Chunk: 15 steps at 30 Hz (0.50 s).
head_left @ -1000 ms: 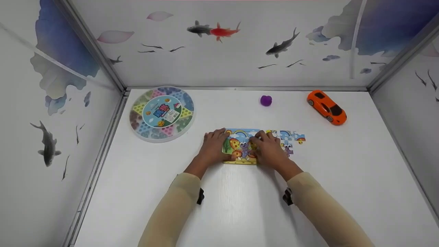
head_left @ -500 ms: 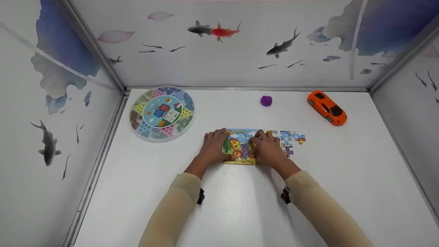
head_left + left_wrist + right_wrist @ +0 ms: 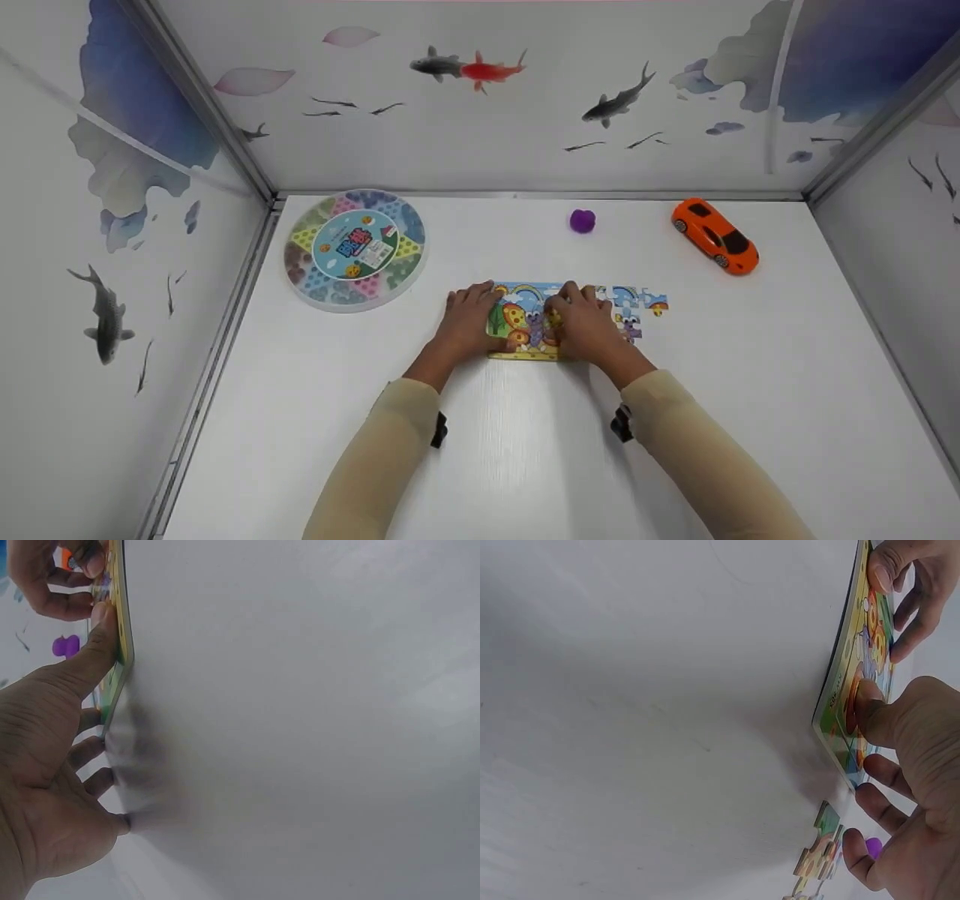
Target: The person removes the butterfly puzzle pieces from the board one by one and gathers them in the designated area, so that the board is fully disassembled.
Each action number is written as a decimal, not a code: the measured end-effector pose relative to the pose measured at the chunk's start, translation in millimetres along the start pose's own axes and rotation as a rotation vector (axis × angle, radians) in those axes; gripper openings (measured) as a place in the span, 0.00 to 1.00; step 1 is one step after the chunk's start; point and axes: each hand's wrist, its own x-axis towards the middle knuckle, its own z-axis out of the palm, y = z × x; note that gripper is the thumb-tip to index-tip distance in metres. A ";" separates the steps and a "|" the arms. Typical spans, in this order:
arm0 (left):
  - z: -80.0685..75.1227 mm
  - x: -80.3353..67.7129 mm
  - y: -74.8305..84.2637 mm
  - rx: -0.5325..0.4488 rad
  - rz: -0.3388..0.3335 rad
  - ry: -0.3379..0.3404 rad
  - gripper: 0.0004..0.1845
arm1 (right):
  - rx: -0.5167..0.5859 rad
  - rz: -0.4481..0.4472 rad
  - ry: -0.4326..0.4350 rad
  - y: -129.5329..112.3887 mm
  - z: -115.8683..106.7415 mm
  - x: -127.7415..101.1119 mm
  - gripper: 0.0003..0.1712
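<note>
Both hands on the puzzle at mid-counter.

Left hand (image 3: pixel 469 319) lies flat, fingers straight, on the puzzle (image 3: pixel 529 319) left edge; right hand (image 3: pixel 589 326) presses its right part with thumb and fingertips, loose pieces (image 3: pixel 637 304) just beside on the counter (image 3: pixel 525 450).

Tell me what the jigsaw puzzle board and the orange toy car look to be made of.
Jigsaw puzzle board: probably printed card or thin wood, a flat slab with a bright cartoon face; its thin layered edge shows in the right wrist view. Orange toy car: likely moulded plastic, smooth and glossy with dark windows. Both hands, left hand and right hand, rest on the board.
</note>
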 end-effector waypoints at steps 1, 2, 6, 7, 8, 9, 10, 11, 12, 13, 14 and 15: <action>0.0 0.2 0.2 0.003 -0.002 -0.001 0.53 | 0.003 0.002 0.000 0.2 0.2 0.1 0.28; 0.1 0.3 0.3 0.009 -0.003 -0.002 0.53 | 0.006 0.003 0.001 0.4 0.3 0.3 0.28; -0.2 -0.4 1.1 0.026 -0.001 -0.003 0.53 | 0.004 0.004 0.004 1.0 0.9 0.6 0.27; -0.4 -0.7 1.3 0.028 0.000 -0.004 0.53 | 0.000 0.003 0.004 1.0 1.0 0.5 0.27; -0.6 -1.0 1.5 0.027 0.001 -0.004 0.53 | -0.004 0.001 0.003 1.0 1.2 0.5 0.27; -0.7 -1.3 1.6 0.027 0.002 -0.003 0.53 | -0.010 -0.002 0.004 1.2 1.6 0.4 0.27; -0.8 -1.4 1.7 0.025 0.002 -0.001 0.53 | -0.014 -0.004 0.005 1.2 1.8 0.3 0.27; -0.9 -1.6 1.7 0.024 0.003 0.000 0.53 | -0.017 -0.005 0.006 1.1 1.9 0.1 0.28; -0.7 -1.4 1.6 0.025 0.003 0.002 0.53 | -0.019 -0.007 0.006 1.0 2.0 0.1 0.28; -0.6 -1.2 1.4 0.028 0.005 0.004 0.53 | -0.019 -0.008 0.007 1.0 2.2 0.0 0.28; -0.5 -1.0 1.3 0.030 0.006 0.007 0.53 | -0.020 -0.010 0.009 0.9 2.3 -0.2 0.27; -0.2 -0.8 1.0 0.032 0.008 0.010 0.53 | -0.017 -0.013 0.013 0.9 2.6 -0.2 0.27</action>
